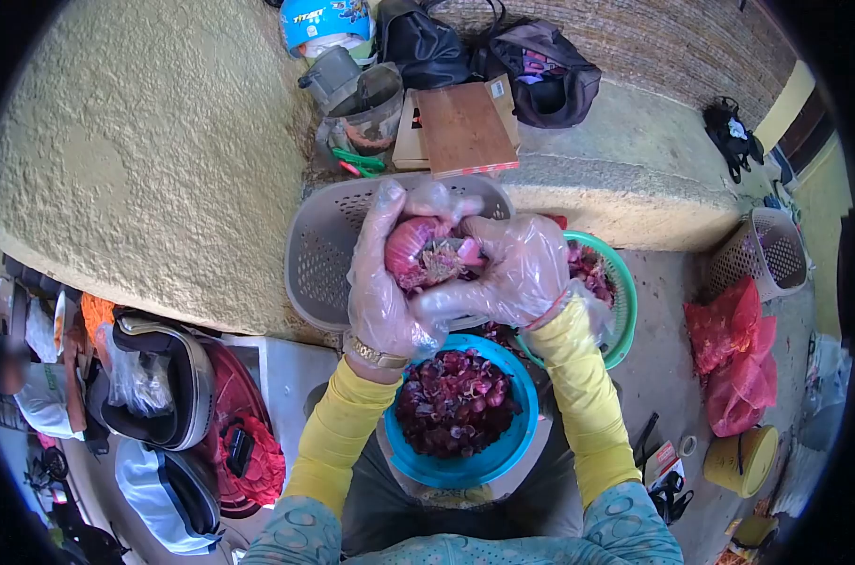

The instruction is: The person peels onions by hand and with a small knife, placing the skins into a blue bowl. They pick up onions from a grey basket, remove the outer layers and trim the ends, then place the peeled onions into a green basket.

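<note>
Both my hands wear clear plastic gloves and are raised over a grey perforated basket [319, 254]. My left hand [385, 273] is wrapped round a cluster of red onions [416, 247] with a dry root end. On the right side of the same cluster, my right hand [517, 273] pinches a pink piece of it. Below them, a blue basin [529, 405] holds many small red onions or peeled skins [456, 400]. To the right of my right hand is a green basket [625, 311] with more purple-red pieces inside.
A brown board [467, 127], grey pots [331, 80] and black bags [418, 47] lie beyond the basket. Red mesh bags [734, 353], a yellow bucket [740, 461] and a perforated basket [762, 254] are at right. Helmets [154, 381] and another person [46, 386] are at left.
</note>
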The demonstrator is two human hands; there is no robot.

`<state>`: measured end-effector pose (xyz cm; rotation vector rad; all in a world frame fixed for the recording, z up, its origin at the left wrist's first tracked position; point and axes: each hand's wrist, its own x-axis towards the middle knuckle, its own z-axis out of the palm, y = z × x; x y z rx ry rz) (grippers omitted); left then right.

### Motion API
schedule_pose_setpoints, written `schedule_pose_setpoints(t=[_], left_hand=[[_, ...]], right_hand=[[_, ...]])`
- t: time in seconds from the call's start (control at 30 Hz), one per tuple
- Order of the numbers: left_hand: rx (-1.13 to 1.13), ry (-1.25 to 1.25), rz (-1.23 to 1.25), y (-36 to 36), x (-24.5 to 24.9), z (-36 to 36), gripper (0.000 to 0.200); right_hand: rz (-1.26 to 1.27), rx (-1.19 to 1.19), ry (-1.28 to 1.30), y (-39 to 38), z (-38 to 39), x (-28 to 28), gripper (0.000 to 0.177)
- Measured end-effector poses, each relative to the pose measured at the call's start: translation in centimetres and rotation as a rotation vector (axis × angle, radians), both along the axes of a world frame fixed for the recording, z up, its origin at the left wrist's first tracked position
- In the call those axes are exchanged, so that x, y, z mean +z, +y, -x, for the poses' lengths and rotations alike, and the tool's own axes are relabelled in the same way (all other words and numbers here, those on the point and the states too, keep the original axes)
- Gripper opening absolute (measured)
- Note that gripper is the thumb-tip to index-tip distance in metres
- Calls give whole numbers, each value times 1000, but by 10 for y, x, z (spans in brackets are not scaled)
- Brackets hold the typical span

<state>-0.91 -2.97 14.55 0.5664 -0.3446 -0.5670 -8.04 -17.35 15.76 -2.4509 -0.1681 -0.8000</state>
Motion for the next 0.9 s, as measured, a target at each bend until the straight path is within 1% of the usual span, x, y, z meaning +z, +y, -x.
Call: schedule_pose_setpoints(t=[0.03,0.1,0.13,0.17,0.23,0.27,0.3,0.33,0.37,0.4,0.43,0.47,0.5,0.57,0.6,0.63,0.7,0.73,0.77,0.83,0.87,0.9], left_hand=[[3,2,-3,2,2,1,37],[60,105,47,5,4,3,39],[142,73,-37,5,4,4,41],[144,77,-38,5,2,3,41],[193,5,104,5,-3,2,42],[166,50,124,8,-4,1,43],[168,51,123,8,-5,2,43],[210,-9,130,7,-4,3,44],[251,-69,137,4,-4,4,44],[250,-67,138,1,-3,7,44],[573,-530,-121,-3,0,9,46],[883,-993,-393,-5,1,10,49],[884,-991,-392,-2,2,4,49],[-163,163,45,9,5,-14,50],[-128,179,24,8,7,-10,52],[-126,181,24,8,5,-8,52],[108,-228,-63,5,-3,-4,36],[224,-432,-106,4,-6,-3,31],[223,-431,-106,4,-8,-4,31],[76,-83,218,5,-9,-7,19],[76,-83,264,6,-8,-5,18],[76,-84,263,6,-13,-2,18]], right_hand=[[-3,3,2,5,-3,-5,62],[-144,3,29,14,-9,-13,61],[-140,-12,106,17,-5,-6,59],[-141,-10,110,22,-5,-8,59],[-350,72,91,29,-5,-11,50],[-351,74,94,31,-6,-11,50],[-468,114,166,33,-6,-9,46],[-583,154,239,34,-6,-8,41],[-583,154,240,32,-7,-11,41],[-599,208,200,28,-10,-14,38],[-615,263,158,23,-12,-14,35],[-444,151,233,12,-8,-9,50],[-443,151,234,6,-8,-10,50],[-229,70,72,0,-9,-13,52],[-94,16,24,1,-9,-12,55],[-94,18,26,4,-8,-9,55],[-114,35,15,11,-6,-3,57],[-118,24,77,11,-7,-6,54],[-118,22,77,14,-8,-9,54],[-365,80,129,25,-9,-13,51],[-468,132,181,29,-7,-11,45],[-469,131,181,32,-7,-11,45]])
